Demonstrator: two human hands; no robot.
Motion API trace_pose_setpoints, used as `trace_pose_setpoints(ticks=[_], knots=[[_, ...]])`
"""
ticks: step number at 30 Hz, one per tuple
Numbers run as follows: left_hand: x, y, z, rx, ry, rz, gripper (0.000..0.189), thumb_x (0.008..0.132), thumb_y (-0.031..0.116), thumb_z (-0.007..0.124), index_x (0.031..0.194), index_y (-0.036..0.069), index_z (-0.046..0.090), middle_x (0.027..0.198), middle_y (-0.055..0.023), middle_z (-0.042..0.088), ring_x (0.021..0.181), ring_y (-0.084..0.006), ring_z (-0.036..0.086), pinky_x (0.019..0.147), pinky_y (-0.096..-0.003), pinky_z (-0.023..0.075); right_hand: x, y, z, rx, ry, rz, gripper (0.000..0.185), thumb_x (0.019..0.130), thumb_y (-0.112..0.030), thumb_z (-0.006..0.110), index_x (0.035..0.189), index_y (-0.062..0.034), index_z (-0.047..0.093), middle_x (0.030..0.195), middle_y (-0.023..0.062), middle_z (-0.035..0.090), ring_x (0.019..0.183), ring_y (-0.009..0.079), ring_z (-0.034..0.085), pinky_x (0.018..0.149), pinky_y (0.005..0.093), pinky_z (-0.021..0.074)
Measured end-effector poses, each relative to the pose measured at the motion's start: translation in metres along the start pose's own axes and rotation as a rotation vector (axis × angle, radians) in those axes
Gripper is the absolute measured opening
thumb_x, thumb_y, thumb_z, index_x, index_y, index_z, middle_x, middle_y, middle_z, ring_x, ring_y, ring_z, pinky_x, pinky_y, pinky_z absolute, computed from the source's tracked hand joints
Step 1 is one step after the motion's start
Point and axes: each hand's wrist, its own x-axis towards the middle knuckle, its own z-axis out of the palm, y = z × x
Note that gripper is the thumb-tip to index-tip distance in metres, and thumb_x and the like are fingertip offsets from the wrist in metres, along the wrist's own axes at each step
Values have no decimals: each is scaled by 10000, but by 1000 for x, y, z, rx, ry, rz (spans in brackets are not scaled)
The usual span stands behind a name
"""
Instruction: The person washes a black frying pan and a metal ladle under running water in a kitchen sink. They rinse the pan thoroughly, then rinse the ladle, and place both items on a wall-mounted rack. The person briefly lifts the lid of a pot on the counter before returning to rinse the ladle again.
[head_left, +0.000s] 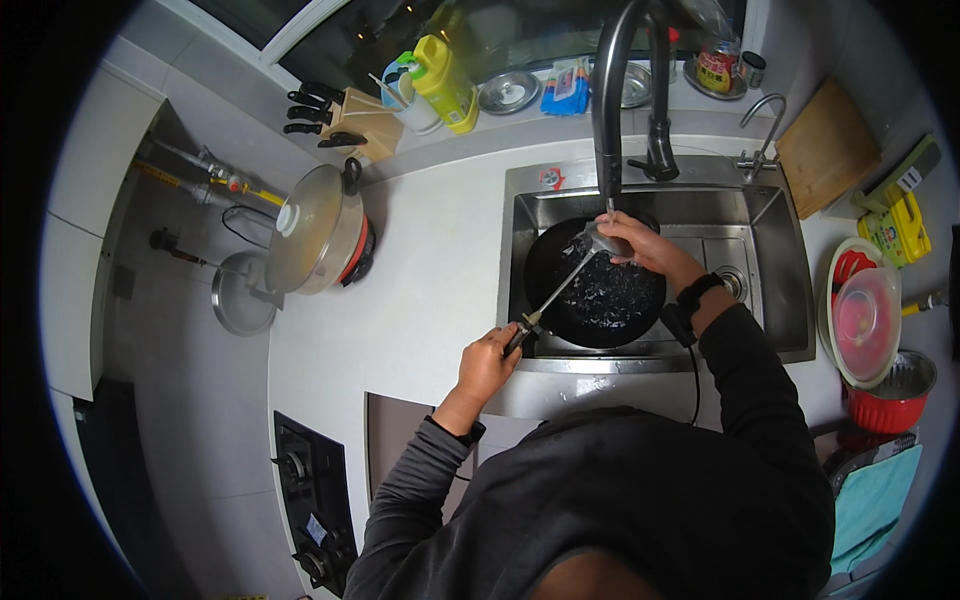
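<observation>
My left hand (487, 366) is closed around the dark handle of a metal ladle or similar long-handled utensil (568, 289), at the near left edge of the steel sink (776, 300). The utensil's head lies under the faucet's stream, where my right hand (634, 241) holds or rubs it; the fingers partly hide its shape. Below both hands a black wok (540, 289) sits in the sink with splashing water in it. The dark pull-down faucet (609, 112) arches over from behind.
Left on the counter stands a lidded pot (315, 225). A knife block (371, 124) and yellow jug (446, 86) are behind. On the right are a cutting board (829, 146), a basin (829, 337) and a red container (885, 409). A gas hob (311, 480) lies near left.
</observation>
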Motion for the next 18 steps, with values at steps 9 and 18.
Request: trace_pose_setpoints(ticks=[9, 18], knots=[[1, -11, 3, -285, -38, -111, 336, 809, 79, 677, 1131, -10, 642, 734, -114, 624, 646, -113, 554, 631, -262, 473, -3, 5, -15, 153, -311, -155, 615, 922, -114, 570, 1457, 3, 290, 1336, 70, 425, 1202, 168, 457, 1056, 392, 365], [6, -1, 1, -331, -97, -149, 345, 821, 73, 670, 1153, -15, 630, 676, -38, 529, 632, -79, 474, 600, -241, 440, -10, -14, 7, -180, -135, -138, 638, 902, -82, 626, 1435, 52, 301, 1269, 94, 457, 1149, 150, 481, 976, 274, 403]])
